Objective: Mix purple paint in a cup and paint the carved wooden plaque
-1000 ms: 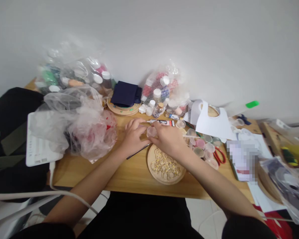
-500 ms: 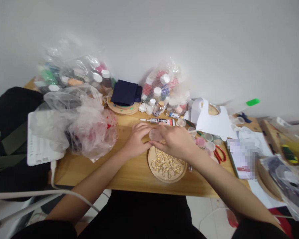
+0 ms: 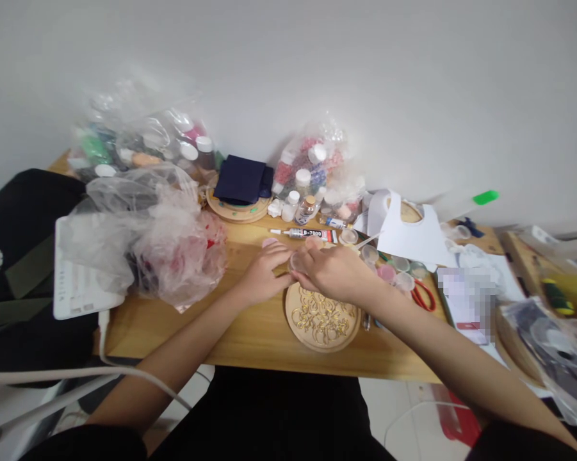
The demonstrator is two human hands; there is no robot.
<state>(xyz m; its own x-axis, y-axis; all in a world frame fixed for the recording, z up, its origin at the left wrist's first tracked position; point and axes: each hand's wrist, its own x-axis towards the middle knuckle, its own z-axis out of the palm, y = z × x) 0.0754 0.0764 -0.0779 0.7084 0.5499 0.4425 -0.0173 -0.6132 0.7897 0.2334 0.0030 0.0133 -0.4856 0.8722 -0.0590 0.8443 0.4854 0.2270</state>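
My left hand [image 3: 264, 274] is closed around the side of a small clear plastic cup [image 3: 296, 261], thumb and fingers at its rim. Close against it, my right hand [image 3: 339, 272] is closed on a thin white stick [image 3: 367, 241], whose upper end sticks out behind the knuckles. The stick's lower end is hidden by my fingers. Both hands are over the far edge of a round wooden disc [image 3: 323, 320] that bears raised gold scrollwork. The cup's contents cannot be made out.
Behind the hands lies a B-7000 glue tube [image 3: 312, 234]. Several small cups, one pink [image 3: 387, 274], and red-handled scissors [image 3: 423, 296] are to the right. A crumpled plastic bag [image 3: 173, 243] sits left. Bagged bottles [image 3: 303, 178] stand by the wall.
The stick in my right hand has swung to a steeper slant, its upper end moving back. My right hand has turned slightly; my left hand stays on the cup.
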